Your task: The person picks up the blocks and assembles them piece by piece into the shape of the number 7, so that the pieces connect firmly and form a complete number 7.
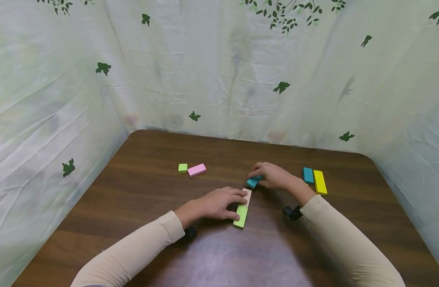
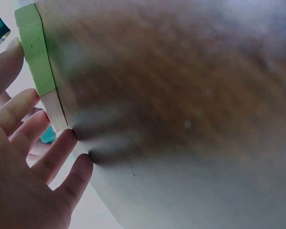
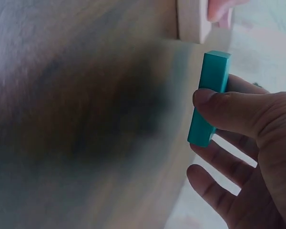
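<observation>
- Teal block [image 1: 254, 181] pinched in right hand [image 1: 273, 175], at worktop [image 1: 151, 191] centre, just beyond plain block [image 1: 246, 197].
- Left hand [image 1: 219, 203], fingers straight, steadies plain block and green block [image 1: 242, 215], which lie end to end.
- Pink block [image 1: 196, 170] well apart, far left.

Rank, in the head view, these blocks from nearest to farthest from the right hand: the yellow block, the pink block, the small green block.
From the right hand:
1. Yellow block, to its right.
2. Pink block, to its left.
3. Small green block, farther left, beside the pink one.
</observation>
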A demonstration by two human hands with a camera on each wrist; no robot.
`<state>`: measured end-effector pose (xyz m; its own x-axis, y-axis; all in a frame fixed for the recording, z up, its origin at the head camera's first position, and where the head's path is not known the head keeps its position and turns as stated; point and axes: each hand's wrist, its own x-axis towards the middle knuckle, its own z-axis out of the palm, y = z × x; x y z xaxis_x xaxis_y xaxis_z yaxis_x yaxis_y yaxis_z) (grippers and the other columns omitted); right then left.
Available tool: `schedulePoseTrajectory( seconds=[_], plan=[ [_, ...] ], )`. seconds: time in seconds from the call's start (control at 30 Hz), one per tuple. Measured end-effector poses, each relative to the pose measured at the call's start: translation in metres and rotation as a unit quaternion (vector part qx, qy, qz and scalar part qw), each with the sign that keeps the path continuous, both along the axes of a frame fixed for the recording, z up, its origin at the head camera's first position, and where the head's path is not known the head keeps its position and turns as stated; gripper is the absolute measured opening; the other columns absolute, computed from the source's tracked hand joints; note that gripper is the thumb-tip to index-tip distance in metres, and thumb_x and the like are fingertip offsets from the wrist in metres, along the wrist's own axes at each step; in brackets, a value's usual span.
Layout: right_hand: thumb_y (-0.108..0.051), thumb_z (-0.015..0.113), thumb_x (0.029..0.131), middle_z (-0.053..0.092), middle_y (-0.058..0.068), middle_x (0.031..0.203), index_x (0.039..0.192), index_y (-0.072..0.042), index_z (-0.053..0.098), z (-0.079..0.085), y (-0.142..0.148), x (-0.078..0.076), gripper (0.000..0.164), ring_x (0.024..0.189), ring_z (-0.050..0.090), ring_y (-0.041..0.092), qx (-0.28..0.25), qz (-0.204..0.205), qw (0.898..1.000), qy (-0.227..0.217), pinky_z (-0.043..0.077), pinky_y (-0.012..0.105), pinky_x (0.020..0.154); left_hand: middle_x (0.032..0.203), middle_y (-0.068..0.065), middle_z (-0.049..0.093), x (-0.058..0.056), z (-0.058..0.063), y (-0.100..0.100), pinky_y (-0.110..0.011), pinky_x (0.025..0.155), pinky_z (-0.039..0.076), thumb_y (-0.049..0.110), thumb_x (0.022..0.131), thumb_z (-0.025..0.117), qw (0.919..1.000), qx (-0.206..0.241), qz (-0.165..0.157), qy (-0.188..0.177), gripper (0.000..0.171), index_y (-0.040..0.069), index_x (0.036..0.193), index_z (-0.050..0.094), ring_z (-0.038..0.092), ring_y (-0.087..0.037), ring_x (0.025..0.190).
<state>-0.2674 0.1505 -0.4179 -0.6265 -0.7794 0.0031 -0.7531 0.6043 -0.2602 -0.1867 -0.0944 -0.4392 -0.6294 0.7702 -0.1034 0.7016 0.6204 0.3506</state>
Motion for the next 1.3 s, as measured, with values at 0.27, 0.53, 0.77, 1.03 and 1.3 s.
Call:
schedulePoseTrajectory(
  seconds=[0.27,0.53,0.77,1.03,1.3],
  plan=[
    [-0.004,0.065,0.092,0.062,0.01,0.126,0.124,-0.015,0.07,-0.007,-0.005,-0.002,0.035,0.117,0.059,0.031,0.017,-0.008,1.0,-0.014,0.051,0.049,0.098,0.159,0.003,0.041,0.0,0.0,0.0,-0.043,0.114,0.04,0.04,0.093,0.067,1.0,-0.004,-0.002,-0.001,0.053,0.02,0.142,0.056,0.043,-0.023,0.142],
    [-0.004,0.065,0.092,0.062,0.01,0.127,0.124,-0.015,0.071,-0.006,-0.008,-0.002,0.034,0.119,0.058,0.031,0.01,-0.012,1.0,-0.015,0.05,0.049,0.101,0.159,0.003,0.04,-0.001,0.0,-0.001,-0.043,0.114,0.039,0.041,0.094,0.066,1.0,-0.004,-0.002,-0.004,0.053,0.02,0.142,0.056,0.043,-0.023,0.142],
    [-0.001,0.064,0.09,0.062,0.011,0.129,0.125,-0.015,0.07,-0.015,-0.011,-0.004,0.038,0.119,0.058,0.031,0.002,-0.021,0.999,-0.028,0.049,0.05,0.103,0.159,0.003,0.039,0.0,0.0,-0.001,-0.044,0.114,0.039,0.041,0.094,0.066,1.0,-0.007,0.002,-0.005,0.054,0.02,0.142,0.056,0.042,-0.023,0.143],
    [0.002,0.061,0.09,0.061,0.013,0.128,0.126,-0.012,0.069,-0.023,-0.006,-0.007,0.04,0.118,0.056,0.032,-0.026,-0.048,0.998,-0.041,0.048,0.05,0.102,0.159,0.003,0.04,0.002,0.001,0.0,-0.044,0.113,0.04,0.04,0.094,0.067,1.0,-0.004,0.004,-0.005,0.052,0.02,0.141,0.057,0.043,-0.023,0.142],
    [0.001,0.061,0.091,0.062,0.009,0.123,0.125,-0.018,0.07,-0.025,-0.007,-0.009,0.04,0.113,0.056,0.028,-0.038,-0.046,0.997,-0.044,0.048,0.049,0.098,0.16,0.003,0.039,0.001,0.001,0.0,-0.044,0.114,0.039,0.04,0.094,0.066,1.0,-0.003,0.003,-0.008,0.053,0.019,0.141,0.056,0.043,-0.023,0.142]
  ],
)
